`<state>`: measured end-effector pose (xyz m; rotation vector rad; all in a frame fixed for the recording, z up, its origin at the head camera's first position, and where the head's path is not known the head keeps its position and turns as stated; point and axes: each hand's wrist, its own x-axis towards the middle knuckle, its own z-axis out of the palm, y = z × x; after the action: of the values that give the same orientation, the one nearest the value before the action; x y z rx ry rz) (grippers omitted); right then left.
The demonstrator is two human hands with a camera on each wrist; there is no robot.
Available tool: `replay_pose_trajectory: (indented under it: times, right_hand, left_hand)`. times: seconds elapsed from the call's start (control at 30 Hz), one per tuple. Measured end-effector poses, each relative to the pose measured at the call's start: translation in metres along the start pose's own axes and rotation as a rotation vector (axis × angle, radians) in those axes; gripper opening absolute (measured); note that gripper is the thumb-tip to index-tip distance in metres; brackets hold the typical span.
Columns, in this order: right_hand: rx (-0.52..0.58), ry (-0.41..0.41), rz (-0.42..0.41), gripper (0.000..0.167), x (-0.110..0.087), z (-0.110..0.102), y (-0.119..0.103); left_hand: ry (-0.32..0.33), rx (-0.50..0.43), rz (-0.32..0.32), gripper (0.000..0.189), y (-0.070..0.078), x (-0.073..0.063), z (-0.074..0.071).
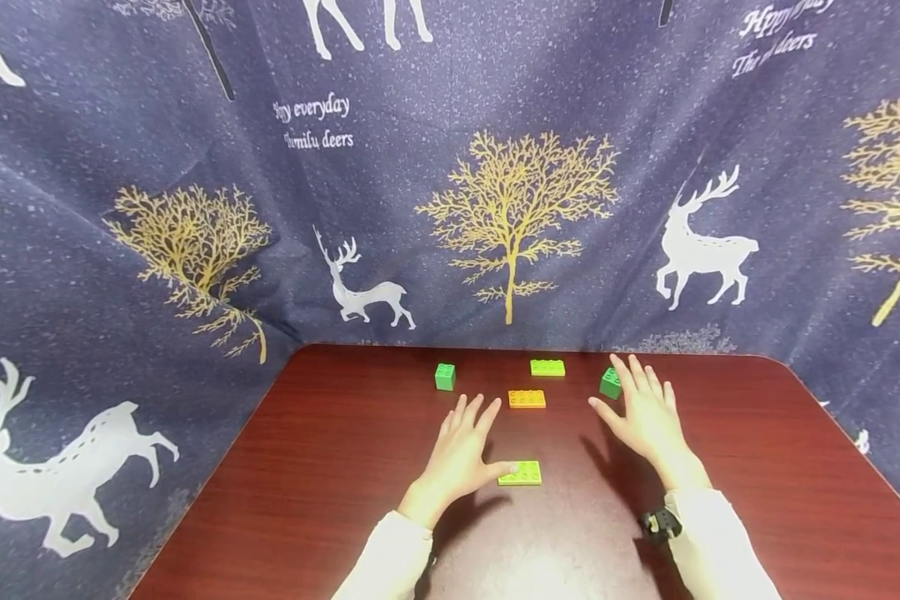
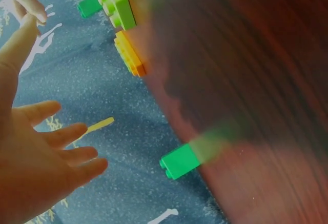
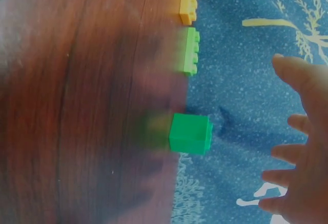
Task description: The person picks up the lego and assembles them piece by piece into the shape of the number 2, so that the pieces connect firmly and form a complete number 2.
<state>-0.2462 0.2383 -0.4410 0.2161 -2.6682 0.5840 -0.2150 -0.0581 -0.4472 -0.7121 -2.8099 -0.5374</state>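
Observation:
My left hand (image 1: 457,454) is held over the table with fingers spread, its thumb overlapping the near lime green brick (image 1: 525,474) in the head view. Nothing is in its grasp. My right hand (image 1: 648,417), also empty with fingers extended, hovers beside the right dark green brick (image 1: 610,383); its fingers partly cover that brick in the head view. Between the hands and farther back lies an orange brick (image 1: 527,399). Behind it is a second lime green brick (image 1: 547,367). Another green brick (image 1: 445,377) stands at the back left, beyond the left fingertips.
The reddish-brown wooden table (image 1: 330,467) has rounded far corners. Right behind its far edge hangs a dark blue cloth (image 1: 450,250) printed with deer and trees. A black band (image 1: 660,525) sits at the right wrist, by the light sleeve (image 1: 720,542).

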Motion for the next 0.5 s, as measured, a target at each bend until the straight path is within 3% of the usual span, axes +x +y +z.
replay_pose_trajectory:
  times: [0.5]
  right_hand:
    - [0.067, 0.033, -0.035, 0.072, 0.012, 0.011, 0.02]
  left_hand:
    - [-0.068, -0.175, -0.011, 0.099, 0.002, -0.002, 0.004]
